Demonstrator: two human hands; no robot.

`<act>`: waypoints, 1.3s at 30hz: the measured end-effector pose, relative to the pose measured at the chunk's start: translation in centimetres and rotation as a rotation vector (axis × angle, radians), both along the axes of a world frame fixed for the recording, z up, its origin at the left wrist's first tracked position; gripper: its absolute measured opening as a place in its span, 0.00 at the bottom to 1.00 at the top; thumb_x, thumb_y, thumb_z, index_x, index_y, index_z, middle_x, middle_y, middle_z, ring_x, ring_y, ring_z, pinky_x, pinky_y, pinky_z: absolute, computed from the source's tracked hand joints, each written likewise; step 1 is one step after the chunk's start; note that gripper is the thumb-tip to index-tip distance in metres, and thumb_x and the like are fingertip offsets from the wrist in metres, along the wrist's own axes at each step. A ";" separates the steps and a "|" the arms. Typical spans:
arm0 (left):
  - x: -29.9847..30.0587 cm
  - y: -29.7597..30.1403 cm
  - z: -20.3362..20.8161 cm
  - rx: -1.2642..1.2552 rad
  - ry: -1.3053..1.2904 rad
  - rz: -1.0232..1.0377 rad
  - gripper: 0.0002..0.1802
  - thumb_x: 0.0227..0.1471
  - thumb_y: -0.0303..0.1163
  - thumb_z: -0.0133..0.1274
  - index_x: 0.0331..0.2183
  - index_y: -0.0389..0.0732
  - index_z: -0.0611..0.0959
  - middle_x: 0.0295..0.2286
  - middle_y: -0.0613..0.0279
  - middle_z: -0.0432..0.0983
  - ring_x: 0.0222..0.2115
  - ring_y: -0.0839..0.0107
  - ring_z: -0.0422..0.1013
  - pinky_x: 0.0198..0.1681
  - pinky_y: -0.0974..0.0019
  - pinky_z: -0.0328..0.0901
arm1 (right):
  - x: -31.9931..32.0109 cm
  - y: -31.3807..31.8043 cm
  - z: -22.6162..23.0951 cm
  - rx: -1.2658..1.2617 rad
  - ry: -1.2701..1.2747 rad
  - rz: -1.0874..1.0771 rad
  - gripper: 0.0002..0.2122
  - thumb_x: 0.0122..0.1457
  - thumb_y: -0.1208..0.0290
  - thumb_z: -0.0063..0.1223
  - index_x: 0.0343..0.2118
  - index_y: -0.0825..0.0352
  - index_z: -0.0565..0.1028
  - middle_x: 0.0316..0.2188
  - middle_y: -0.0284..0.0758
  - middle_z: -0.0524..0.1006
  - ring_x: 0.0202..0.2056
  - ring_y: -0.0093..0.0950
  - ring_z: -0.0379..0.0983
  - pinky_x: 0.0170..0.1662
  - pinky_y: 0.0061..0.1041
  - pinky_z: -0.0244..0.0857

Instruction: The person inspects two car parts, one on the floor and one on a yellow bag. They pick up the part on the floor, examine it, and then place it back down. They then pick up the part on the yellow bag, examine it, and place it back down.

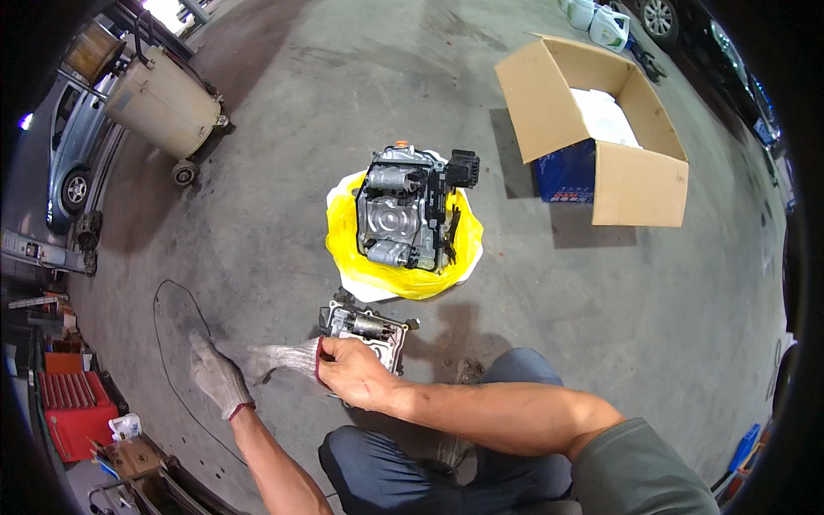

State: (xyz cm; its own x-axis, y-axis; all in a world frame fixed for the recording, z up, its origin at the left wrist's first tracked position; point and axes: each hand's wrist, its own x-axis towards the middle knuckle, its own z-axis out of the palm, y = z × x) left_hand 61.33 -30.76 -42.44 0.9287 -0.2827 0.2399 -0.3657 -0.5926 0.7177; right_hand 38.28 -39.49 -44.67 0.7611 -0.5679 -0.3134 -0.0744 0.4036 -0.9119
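My bare right hand (pixel 356 373) is closed on the dark red cuff of a grey knit work glove (pixel 287 356), which stretches out to the left. A matching glove covers my left hand (pixel 219 373); its fingers look stretched out, close beside the loose glove's blurred finger end. Just beyond my right hand, partly hidden by it, a metal mechanical unit (pixel 369 326) with a cylinder lies on the floor. Farther off, a larger metal and black unit (pixel 395 215) with several silver cylinders rests on a yellow and white plastic bag (pixel 356 266).
An open cardboard box (pixel 639 184) with white contents stands on the right over a blue box (pixel 566 172). White jugs (pixel 608 27) are behind it. At the far left is a wheeled beige tank (pixel 163 103). A thin dark cord (pixel 167 369) curves past my left hand. Red tool storage (pixel 77 412) sits lower left.
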 end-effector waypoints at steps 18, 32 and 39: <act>-17.3 -0.4 1.8 -0.962 1.255 -0.396 0.30 0.67 0.49 0.37 0.58 0.36 0.70 0.56 0.52 0.68 0.57 0.59 0.64 0.64 0.57 0.54 | 0.5 -3.0 -1.5 -0.810 0.273 0.090 0.15 0.64 0.62 0.44 0.31 0.71 0.75 0.28 0.53 0.77 0.32 0.54 0.75 0.37 0.47 0.69; -15.1 12.6 -1.5 -0.067 1.080 -0.553 0.22 0.63 0.40 0.52 0.51 0.32 0.76 0.42 0.46 0.78 0.37 0.63 0.76 0.45 0.57 0.71 | -17.5 -15.7 4.6 -0.880 0.714 -0.458 0.08 0.59 0.70 0.52 0.31 0.70 0.76 0.23 0.37 0.76 0.28 0.21 0.69 0.32 0.28 0.65; -10.2 0.0 -4.2 -0.001 0.872 -0.569 0.20 0.63 0.36 0.51 0.51 0.32 0.77 0.39 0.55 0.80 0.36 0.72 0.74 0.41 0.68 0.69 | -31.4 -18.4 -12.6 -1.027 1.107 -0.430 0.07 0.57 0.73 0.51 0.35 0.69 0.78 0.34 0.47 0.81 0.37 0.41 0.79 0.42 0.37 0.70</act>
State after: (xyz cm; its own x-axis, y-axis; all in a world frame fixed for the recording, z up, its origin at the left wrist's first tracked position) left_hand 51.10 -30.78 -46.65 0.5089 -0.7336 -0.4503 0.0550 -0.4944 0.8675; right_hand 6.87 -57.89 -57.25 0.1548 -0.9863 0.0570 -0.9135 -0.1649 -0.3720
